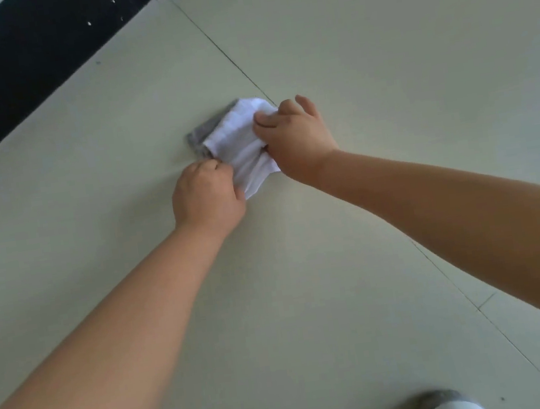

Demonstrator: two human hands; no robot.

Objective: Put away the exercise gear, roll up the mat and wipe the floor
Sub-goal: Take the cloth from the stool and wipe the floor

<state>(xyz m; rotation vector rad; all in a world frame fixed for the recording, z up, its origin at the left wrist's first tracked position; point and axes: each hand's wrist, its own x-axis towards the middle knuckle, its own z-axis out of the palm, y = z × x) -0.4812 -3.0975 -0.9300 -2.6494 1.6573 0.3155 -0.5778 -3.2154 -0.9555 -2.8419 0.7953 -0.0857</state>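
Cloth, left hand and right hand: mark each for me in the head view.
cloth (235, 136), head view, on its white middle panel.
left hand (207, 197), head view, on the back of the hand.
right hand (294, 136), head view, on the back of the hand.

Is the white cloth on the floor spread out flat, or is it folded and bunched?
Bunched. The white cloth shows creases and a grey layer beneath; the left hand and right hand grip its edges.
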